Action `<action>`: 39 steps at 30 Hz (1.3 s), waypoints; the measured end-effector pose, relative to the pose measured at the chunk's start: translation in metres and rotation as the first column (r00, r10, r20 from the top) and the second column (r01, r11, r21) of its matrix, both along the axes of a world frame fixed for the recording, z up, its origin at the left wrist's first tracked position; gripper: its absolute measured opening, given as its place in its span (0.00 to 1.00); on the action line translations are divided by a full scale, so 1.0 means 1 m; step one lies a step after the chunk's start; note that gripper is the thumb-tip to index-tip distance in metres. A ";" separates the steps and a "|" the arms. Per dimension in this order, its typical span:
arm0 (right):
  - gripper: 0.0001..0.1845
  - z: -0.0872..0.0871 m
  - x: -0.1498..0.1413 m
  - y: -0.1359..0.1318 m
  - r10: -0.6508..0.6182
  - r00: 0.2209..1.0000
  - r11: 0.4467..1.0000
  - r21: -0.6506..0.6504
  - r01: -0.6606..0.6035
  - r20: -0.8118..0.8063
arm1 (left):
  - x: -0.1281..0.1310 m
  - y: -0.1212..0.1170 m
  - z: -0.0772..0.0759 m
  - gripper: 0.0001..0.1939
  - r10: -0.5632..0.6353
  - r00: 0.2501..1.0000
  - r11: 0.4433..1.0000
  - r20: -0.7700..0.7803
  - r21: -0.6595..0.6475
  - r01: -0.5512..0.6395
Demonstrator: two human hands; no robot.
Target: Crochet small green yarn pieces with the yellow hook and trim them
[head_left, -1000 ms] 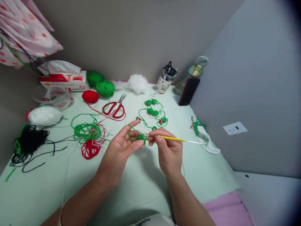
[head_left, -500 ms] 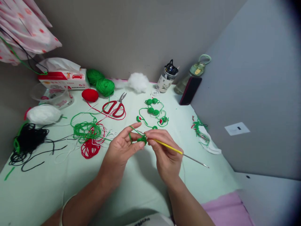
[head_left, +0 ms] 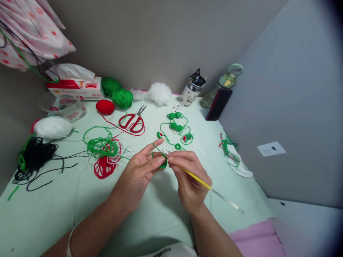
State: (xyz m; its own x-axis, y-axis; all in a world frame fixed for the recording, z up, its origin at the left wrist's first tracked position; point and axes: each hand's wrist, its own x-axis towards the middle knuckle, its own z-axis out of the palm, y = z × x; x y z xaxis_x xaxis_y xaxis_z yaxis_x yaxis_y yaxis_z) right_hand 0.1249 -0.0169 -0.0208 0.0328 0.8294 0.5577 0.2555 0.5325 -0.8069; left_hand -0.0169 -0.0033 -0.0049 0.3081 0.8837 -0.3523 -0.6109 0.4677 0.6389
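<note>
My left hand (head_left: pixel 139 169) pinches a small green crochet piece (head_left: pixel 163 165) between thumb and fingers, with green yarn looped over its raised index finger. In my right hand (head_left: pixel 191 178) is a crochet hook with a yellow grip (head_left: pixel 197 178), held like a pencil. The hook's metal tip (head_left: pixel 165 151) lies close to the green piece; whether it passes through a stitch cannot be made out. Beyond my hands lie several small green crocheted balls (head_left: pixel 176 127) joined by yarn, some with red and white parts.
Red-handled scissors (head_left: pixel 133 121), tangled green yarn (head_left: pixel 103 146), red yarn (head_left: pixel 104 167) and black yarn (head_left: pixel 39 153) lie left. Behind stand a tissue pack (head_left: pixel 77 89), white stuffing (head_left: pixel 160 93), a pen cup (head_left: pixel 190 92), a bottle (head_left: pixel 211 98) and a phone (head_left: pixel 219 104). Yarn scraps (head_left: pixel 229 151) lie right.
The hook has tilted more steeply, its rear end swinging down and right. My left thumb now covers more of the green piece. The whole view has shifted slightly.
</note>
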 end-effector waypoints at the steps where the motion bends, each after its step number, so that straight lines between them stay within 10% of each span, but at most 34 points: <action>1: 0.16 0.000 0.001 0.001 0.029 0.999 0.999 -0.042 -0.031 -0.038 | 0.000 -0.001 0.000 0.32 0.000 1.000 1.000 -0.015 0.007 0.000; 8: 0.24 -0.006 0.002 -0.004 -0.104 0.952 0.986 0.156 0.061 0.288 | 0.004 -0.005 -0.006 0.30 0.022 1.000 1.000 -0.005 0.022 -0.022; 16: 0.08 0.001 0.007 0.009 0.035 0.918 0.973 -0.197 -0.122 -0.396 | -0.005 0.004 -0.004 0.19 -0.003 0.997 0.997 0.073 -0.076 0.009; 30: 0.06 -0.002 0.008 0.012 0.074 0.905 0.940 -0.274 -0.203 -0.419 | -0.002 -0.002 -0.006 0.22 0.042 0.970 0.991 -0.239 0.135 -0.010; 39: 0.06 0.000 0.007 0.012 0.056 0.884 0.935 -0.286 -0.210 -0.464 | -0.003 0.000 0.002 0.13 0.013 0.997 0.999 -0.080 0.030 -0.011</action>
State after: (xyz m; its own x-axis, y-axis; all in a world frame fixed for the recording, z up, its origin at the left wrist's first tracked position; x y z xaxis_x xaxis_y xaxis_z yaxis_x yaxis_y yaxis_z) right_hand 0.1323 -0.0045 -0.0206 0.0880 0.9726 0.2153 -0.2226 0.2299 -0.9474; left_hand -0.0203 -0.0036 -0.0031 0.2695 0.8974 -0.3492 -0.5628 0.4411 0.6991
